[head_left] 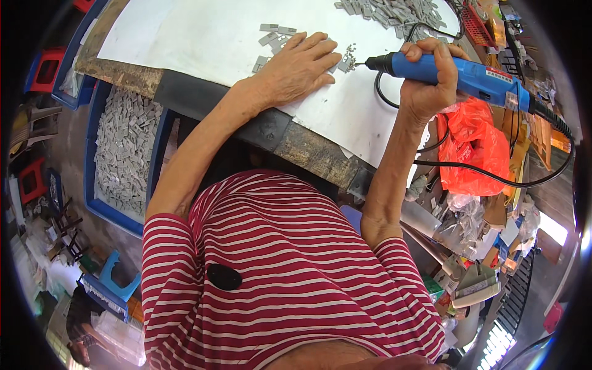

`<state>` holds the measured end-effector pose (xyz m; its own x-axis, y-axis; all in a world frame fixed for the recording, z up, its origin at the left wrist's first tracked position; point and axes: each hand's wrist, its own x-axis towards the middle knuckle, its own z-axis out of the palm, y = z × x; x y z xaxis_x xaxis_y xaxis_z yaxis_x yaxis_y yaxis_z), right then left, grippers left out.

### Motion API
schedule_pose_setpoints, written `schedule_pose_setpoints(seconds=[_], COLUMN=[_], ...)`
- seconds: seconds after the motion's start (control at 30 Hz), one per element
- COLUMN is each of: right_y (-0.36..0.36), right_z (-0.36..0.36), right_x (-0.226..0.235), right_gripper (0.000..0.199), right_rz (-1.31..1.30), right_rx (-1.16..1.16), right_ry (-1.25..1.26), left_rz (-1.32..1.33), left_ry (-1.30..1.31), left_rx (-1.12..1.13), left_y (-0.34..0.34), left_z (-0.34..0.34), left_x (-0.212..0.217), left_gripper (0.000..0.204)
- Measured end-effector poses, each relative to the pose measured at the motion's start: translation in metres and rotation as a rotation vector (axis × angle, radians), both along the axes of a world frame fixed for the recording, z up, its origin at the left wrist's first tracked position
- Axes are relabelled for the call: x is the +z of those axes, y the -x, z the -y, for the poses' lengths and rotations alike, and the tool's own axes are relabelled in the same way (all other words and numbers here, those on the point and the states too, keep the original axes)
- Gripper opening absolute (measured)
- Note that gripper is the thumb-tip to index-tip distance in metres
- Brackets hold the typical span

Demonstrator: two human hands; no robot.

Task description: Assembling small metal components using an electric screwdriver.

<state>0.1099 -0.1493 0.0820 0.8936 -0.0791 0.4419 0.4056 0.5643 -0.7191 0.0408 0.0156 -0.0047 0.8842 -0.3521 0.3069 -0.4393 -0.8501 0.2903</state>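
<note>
My right hand (431,77) is wrapped around a blue electric screwdriver (478,80) with a black nose and a black cord. The screwdriver lies nearly level, and its thin bit points left at a small heap of tiny screws (350,57) on the white sheet (191,37). My left hand (299,69) rests palm down on that sheet, fingers stretched out and somewhat apart. Its fingertips are close to the screws, beside a small grey piece (333,68) partly hidden by them. Several flat grey pieces (269,38) lie beyond and left of this hand.
A large pile of grey pieces (385,13) lies at the table's far side. Left of the table, a blue bin (92,154) holds many more. A red plastic bag (472,148) hangs at the right. The screwdriver's black cord (493,180) loops past it.
</note>
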Motion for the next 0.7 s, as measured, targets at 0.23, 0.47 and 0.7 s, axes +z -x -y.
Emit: schedule_pose_setpoints(seconds=[0.23,0.47,0.7], right_y=[0.0,-0.002,-0.001], right_z=[0.002,0.004,0.004], right_x=[0.003,0.002,0.002], right_gripper=[0.014,0.014,0.015], right_rz=[0.034,0.071,0.045], right_rx=[-0.012,-0.014,-0.002], right_ry=[-0.008,0.002,0.012], left_rz=[0.048,0.074,0.065], left_ry=[-0.017,-0.087,-0.049], left_rx=[-0.006,0.006,-0.002], left_y=[-0.004,0.011,0.032], left_z=[0.013,0.012,0.011], left_x=[0.004,0.004,0.007], left_gripper=[0.037,0.036,0.037])
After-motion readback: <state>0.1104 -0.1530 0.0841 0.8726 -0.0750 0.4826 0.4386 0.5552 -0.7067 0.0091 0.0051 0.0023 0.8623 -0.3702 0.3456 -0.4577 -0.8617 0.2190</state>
